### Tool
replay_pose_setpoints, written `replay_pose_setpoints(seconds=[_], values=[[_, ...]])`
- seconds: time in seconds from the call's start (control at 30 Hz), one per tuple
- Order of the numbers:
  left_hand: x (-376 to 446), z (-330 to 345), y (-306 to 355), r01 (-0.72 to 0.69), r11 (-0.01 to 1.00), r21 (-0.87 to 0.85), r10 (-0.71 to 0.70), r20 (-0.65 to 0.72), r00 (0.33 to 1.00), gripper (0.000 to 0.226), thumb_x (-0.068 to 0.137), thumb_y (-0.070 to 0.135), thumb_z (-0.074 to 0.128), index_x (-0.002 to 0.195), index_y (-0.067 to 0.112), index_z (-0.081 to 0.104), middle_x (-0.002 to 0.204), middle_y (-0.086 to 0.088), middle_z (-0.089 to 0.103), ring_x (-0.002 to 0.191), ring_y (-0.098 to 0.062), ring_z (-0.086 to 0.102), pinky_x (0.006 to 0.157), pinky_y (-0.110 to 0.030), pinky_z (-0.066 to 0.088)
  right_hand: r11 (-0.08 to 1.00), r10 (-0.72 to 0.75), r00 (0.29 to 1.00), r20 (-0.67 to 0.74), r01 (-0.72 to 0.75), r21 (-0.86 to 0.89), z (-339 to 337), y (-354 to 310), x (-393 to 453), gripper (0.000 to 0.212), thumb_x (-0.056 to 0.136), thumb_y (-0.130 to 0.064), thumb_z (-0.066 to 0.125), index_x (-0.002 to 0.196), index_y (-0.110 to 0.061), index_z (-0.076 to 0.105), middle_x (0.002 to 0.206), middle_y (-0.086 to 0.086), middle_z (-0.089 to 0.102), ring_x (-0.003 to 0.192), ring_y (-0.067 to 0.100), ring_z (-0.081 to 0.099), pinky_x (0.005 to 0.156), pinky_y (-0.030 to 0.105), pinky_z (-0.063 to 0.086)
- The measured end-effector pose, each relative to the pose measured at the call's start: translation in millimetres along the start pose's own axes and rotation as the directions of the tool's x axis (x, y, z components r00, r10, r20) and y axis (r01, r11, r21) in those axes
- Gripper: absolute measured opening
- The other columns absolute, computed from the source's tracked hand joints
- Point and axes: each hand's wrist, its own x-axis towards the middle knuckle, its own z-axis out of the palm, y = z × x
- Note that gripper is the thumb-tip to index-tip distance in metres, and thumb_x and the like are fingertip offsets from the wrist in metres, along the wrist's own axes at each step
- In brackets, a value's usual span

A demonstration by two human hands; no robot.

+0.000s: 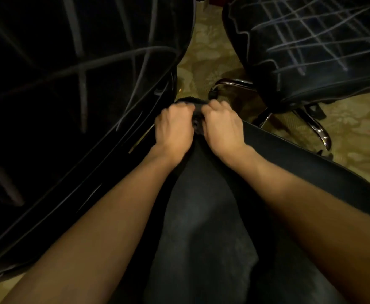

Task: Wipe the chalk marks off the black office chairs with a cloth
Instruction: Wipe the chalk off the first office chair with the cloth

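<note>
A dark grey cloth (203, 216) lies draped down the middle of the view, between my forearms. My left hand (173, 128) and my right hand (221, 126) sit side by side at its far end, fingers curled, each gripping the bunched edge of the cloth. A black office chair (59, 95) fills the left side, crossed by white chalk lines. A second black office chair (315, 47) at the upper right carries a grid of chalk strokes. What the cloth rests on is hidden, apart from a black slab (311, 167) under my right forearm.
A patterned beige carpet (210, 53) shows between the two chairs and at the right. The chrome legs (317, 130) of the right chair's base spread over the carpet close to my right hand.
</note>
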Motion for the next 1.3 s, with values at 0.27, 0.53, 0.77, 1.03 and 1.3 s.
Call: replay_pose_setpoints(seconds=[0.27, 0.53, 0.77, 1.03, 1.3], values=[[22.0, 2.4, -10.4, 0.12, 0.993, -0.023, -0.119, 0.043, 0.992, 0.023, 0.095, 0.009, 0.053, 0.112, 0.014, 0.067, 0.109, -0.016, 0.068, 0.103, -0.038, 0.064, 0.082, -0.043, 0.05, 0.996, -0.066, 0.998, -0.003, 0.067, 0.06, 12.0, -6.7, 25.0, 0.016, 0.092, -0.002, 0.055, 0.104, -0.002, 0.066, 0.108, 0.014, 0.062, 0.103, 0.034, 0.056, 0.073, 0.038, 0.046], [-83.2, -22.0, -20.7, -0.046, 0.995, -0.085, 0.051, 0.05, 0.997, 0.012, 0.087, 0.007, 0.062, 0.091, 0.014, 0.07, 0.086, -0.008, 0.071, 0.075, -0.038, 0.069, 0.06, -0.046, 0.056, 0.953, -0.262, 0.965, -0.03, 0.264, 0.15, -17.3, -14.8, -71.6, 0.012, 0.073, -0.008, 0.076, 0.08, -0.006, 0.067, 0.081, 0.011, 0.064, 0.08, 0.033, 0.063, 0.057, 0.032, 0.049], [-0.8, -3.8, -17.3, 0.233, 0.972, -0.041, -0.233, 0.01, 0.972, 0.02, 0.097, 0.008, 0.049, 0.106, 0.011, 0.065, 0.106, -0.015, 0.068, 0.101, -0.037, 0.065, 0.074, -0.04, 0.046, 0.987, -0.162, 0.985, 0.05, 0.161, 0.028, 0.0, -25.8, 27.1, 0.022, 0.097, -0.007, 0.052, 0.114, -0.002, 0.063, 0.117, 0.015, 0.06, 0.109, 0.034, 0.056, 0.077, 0.04, 0.046], [-72.8, -20.5, -39.4, 0.408, 0.898, -0.164, -0.417, -0.025, 0.909, 0.023, 0.097, 0.019, 0.054, 0.112, 0.019, 0.071, 0.105, -0.016, 0.072, 0.1, -0.038, 0.067, 0.08, -0.04, 0.052, 0.928, -0.284, 0.958, 0.028, 0.268, 0.258, 3.8, -61.4, -13.0, 0.01, 0.079, 0.002, 0.065, 0.088, -0.001, 0.067, 0.093, 0.018, 0.063, 0.092, 0.039, 0.061, 0.068, 0.042, 0.051], [-175.6, -50.4, -58.6, 0.476, 0.872, -0.117, -0.486, -0.083, 0.87, 0.027, 0.085, 0.004, 0.064, 0.107, 0.016, 0.075, 0.085, -0.017, 0.074, 0.076, -0.039, 0.07, 0.069, -0.045, 0.056, 0.767, -0.495, 0.869, -0.004, 0.44, 0.468, 3.5, -112.9, -99.1, 0.008, 0.073, 0.0, 0.067, 0.076, -0.007, 0.063, 0.08, 0.01, 0.062, 0.082, 0.033, 0.064, 0.066, 0.036, 0.059]])
